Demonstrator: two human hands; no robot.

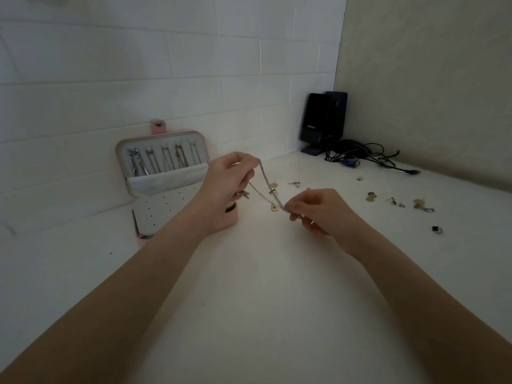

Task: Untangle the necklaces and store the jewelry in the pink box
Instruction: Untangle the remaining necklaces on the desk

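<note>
We had the white bench (pixel 263 273) in front of us, the pink box (pixel 163 173) open against the tiled wall with a few chains already hung in its lid. Our left hand (pixel 230 178) and right hand (pixel 318 212) each pinched an end of one necklace (pixel 267 189), stretched slack in the air between them, just right of the box. It looked light, floppy and snag-prone, so gripping near the ends seemed safest. Small earrings (pixel 393 200) lay scattered on the bench, further right.
</note>
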